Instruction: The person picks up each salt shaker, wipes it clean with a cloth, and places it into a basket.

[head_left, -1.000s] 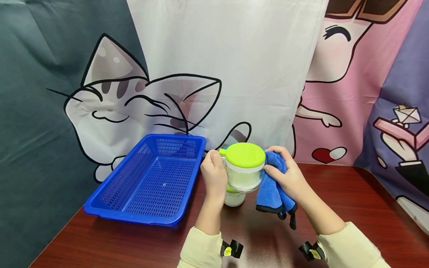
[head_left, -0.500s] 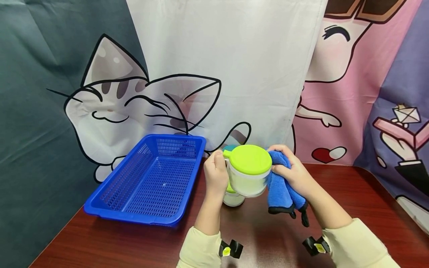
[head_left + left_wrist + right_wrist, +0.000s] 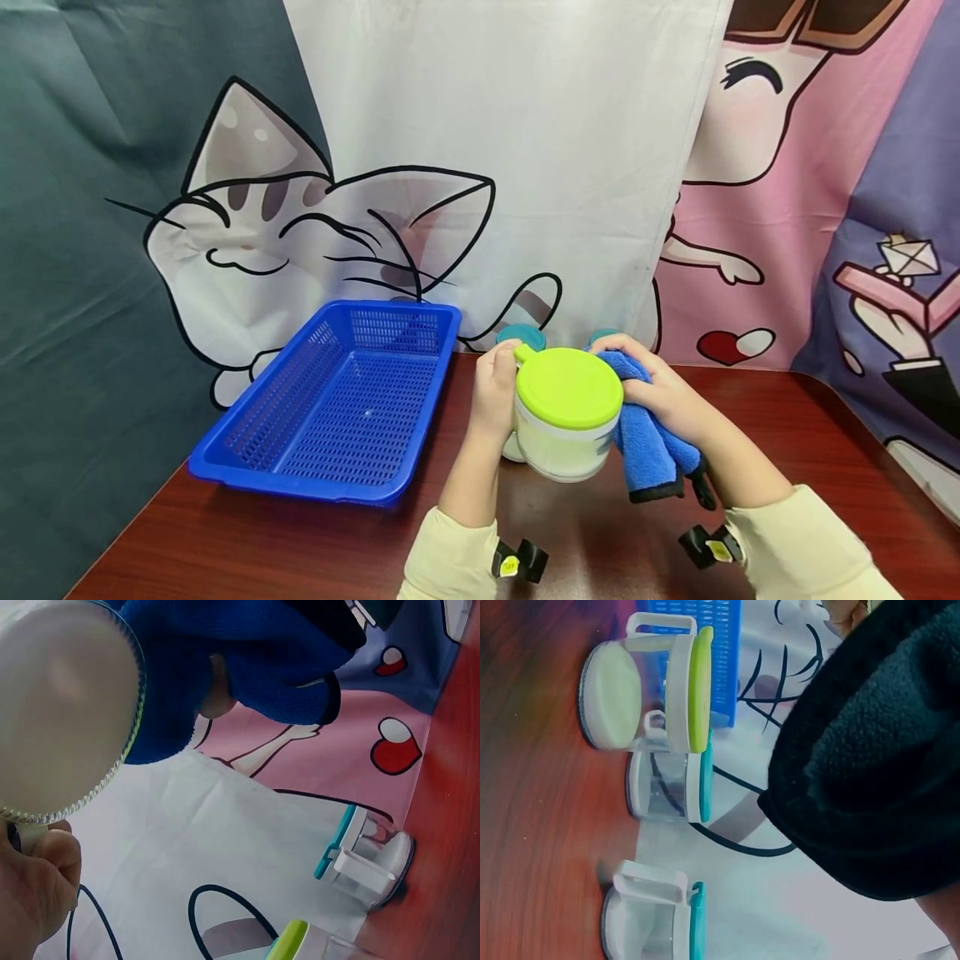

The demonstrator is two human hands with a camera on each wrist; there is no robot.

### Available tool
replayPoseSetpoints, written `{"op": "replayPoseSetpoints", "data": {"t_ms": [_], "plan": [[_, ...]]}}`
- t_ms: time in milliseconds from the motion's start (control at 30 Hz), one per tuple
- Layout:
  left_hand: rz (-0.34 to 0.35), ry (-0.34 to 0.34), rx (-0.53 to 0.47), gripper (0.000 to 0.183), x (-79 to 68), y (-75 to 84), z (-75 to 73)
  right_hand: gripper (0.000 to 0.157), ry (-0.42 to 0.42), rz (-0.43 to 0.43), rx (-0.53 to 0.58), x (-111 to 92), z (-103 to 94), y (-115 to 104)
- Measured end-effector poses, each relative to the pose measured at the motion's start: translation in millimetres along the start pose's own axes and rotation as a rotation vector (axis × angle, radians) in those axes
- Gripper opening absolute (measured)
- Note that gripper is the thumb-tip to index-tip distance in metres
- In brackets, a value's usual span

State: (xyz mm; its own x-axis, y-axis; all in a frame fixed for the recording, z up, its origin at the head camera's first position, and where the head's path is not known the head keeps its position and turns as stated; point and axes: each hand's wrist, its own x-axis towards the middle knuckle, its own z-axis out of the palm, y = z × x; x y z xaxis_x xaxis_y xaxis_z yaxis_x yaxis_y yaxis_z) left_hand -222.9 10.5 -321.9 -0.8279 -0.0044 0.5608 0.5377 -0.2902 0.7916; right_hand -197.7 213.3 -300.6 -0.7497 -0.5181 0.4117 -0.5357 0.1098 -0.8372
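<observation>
From where I stand, the blue basket (image 3: 300, 492) serves as reference. The lime-lidded jar (image 3: 564, 446) is held above the table (image 3: 795, 429), off the basket's right side. The left hand (image 3: 495, 392), on the jar's basket side, has its fingers curled together round the handle, which they largely hide. This grip, I judge, leaves the round wall free for the blue cloth (image 3: 648, 450). The right hand (image 3: 663, 400), on the side farther from the basket, pinches that bunched cloth between thumb and fingers; cloth meets wall, but pressure cannot be told.

Orientation: lid uppermost, its top face tipped toward the person. The jar is squat, with no marked long axis; its lid-to-base line leans off upright. The lid tab (image 3: 522, 353) points basketward and away from the person.

A second lime-lidded jar (image 3: 615, 697), the nearer teal-lidded jar (image 3: 667, 787) and the farther teal-lidded jar (image 3: 652, 930) stand upright to the basket's right, apparently set back for working room.
</observation>
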Motion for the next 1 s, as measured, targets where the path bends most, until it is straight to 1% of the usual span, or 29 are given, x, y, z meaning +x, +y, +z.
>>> {"op": "replayPoseSetpoints", "data": {"t_ms": [133, 233, 300, 433, 533, 667, 733, 867, 1000], "plan": [[-0.066, -0.025, -0.056, 0.026, -0.7, 0.8, 1.3, 0.041, -0.037, -0.018, 0.021, 0.4, -0.3, -0.2], [-0.097, -0.046, -0.102, 0.026, -1.1, 0.9, 2.0, 0.041, -0.058, -0.020, 0.037, 1.1, -0.2, -0.5], [-0.113, -0.062, -0.115, 0.026, -1.0, 1.1, 2.5, 0.040, -0.073, -0.018, 0.052, 1.6, 0.0, -1.0], [-0.160, -0.098, -0.136, 0.027, -1.4, 2.5, 4.4, 0.038, -0.108, 0.009, 0.081, 2.7, 0.8, -2.5], [-0.205, -0.122, -0.177, 0.030, -2.5, 4.2, 6.2, 0.036, -0.137, 0.025, 0.098, 3.5, 1.2, -3.7], [-0.241, -0.151, -0.225, 0.032, -3.9, 5.6, 9.0, 0.033, -0.166, 0.028, 0.099, 4.1, 1.7, -5.5], [-0.254, -0.164, -0.229, 0.033, -4.1, 5.5, 10.6, 0.033, -0.178, 0.041, 0.090, 4.3, 2.0, -6.4], [-0.289, -0.217, -0.258, 0.030, -5.1, 4.1, 13.8, 0.031, -0.194, 0.074, 0.046, 4.7, 1.8, -7.9], [-0.280, -0.236, -0.206, 0.030, -4.3, 1.6, 16.0, 0.029, -0.217, 0.069, 0.002, 6.4, 0.6, -8.4]]}}
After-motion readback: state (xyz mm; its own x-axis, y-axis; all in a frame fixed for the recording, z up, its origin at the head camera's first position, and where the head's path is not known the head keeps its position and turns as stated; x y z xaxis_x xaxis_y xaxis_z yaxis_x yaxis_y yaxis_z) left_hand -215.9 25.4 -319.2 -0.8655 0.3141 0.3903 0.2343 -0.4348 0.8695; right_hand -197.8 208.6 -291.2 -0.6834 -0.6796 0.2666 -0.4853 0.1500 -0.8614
